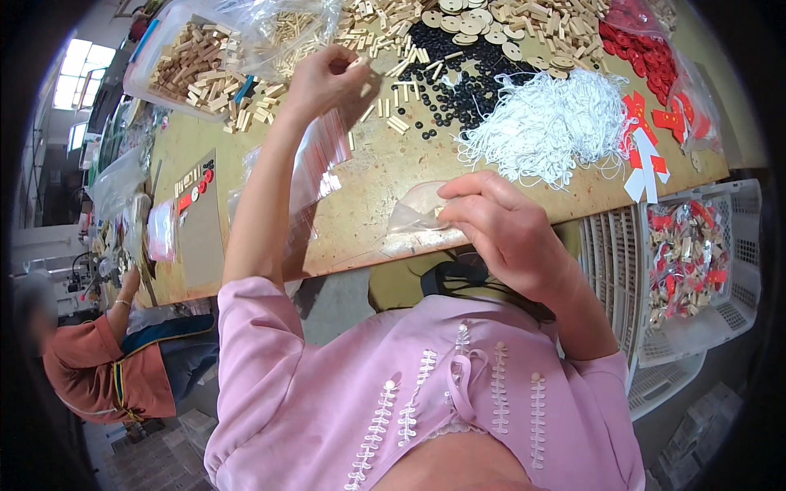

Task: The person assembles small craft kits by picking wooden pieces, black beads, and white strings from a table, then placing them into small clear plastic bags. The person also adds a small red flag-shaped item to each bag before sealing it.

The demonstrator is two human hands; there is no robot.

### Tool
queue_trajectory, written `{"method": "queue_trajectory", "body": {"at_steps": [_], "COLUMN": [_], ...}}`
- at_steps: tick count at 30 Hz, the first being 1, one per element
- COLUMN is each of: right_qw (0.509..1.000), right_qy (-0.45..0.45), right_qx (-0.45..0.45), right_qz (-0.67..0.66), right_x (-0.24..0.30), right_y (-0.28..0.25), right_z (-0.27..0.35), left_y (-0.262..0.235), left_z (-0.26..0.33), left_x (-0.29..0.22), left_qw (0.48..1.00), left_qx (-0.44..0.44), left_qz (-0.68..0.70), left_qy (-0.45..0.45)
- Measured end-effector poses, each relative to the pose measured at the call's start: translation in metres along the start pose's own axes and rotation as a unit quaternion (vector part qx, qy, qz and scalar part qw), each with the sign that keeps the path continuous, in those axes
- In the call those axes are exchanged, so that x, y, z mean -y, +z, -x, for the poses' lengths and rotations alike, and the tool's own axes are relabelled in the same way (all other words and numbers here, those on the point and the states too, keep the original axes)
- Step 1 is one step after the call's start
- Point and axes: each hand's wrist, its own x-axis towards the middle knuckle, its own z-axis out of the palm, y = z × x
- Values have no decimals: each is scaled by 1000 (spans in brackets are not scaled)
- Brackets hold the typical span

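My right hand [509,231] is closed on the edge of a small clear plastic bag [416,211] at the table's near edge. A bit of pale wood shows at its fingertips. Further off to the left, my left hand [321,80] hovers by loose wooden sticks [385,106], fingers curled in a pinch. Whatever sits in that pinch, if anything, is too small to make out. Under my left forearm lies a stack of clear bags with red edges [315,164]. Black beads [458,69] are heaped beyond the sticks, with a tangle of white string [553,123] to their right.
A clear tub of wooden blocks [192,65] stands at the far left. Round wooden discs [467,20] and red pieces [643,57] lie along the back. A white crate [741,221] of filled bags is at right. One co-worker [106,360] works at left, beyond a sample board [201,237].
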Motion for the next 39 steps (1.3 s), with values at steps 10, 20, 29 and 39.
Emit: {"method": "queue_trajectory", "body": {"at_steps": [10,20,29,39], "right_qw": [997,999,999,996], "right_qy": [8,13,20,4], "right_qx": [33,37,34,18], "right_qz": [71,17,3,89], "right_x": [14,14,9,13], "right_y": [8,8,-1,-6], "right_z": [-22,-4,7,-5], "left_y": [3,14,11,-8], "left_z": [140,64,33,86], "left_x": [-111,-53,-53,-82], "left_qw": [931,970,936,958], "left_qx": [96,158,313,188], "left_qz": [287,-77,-140,215], "left_qy": [202,170,82,-12]}}
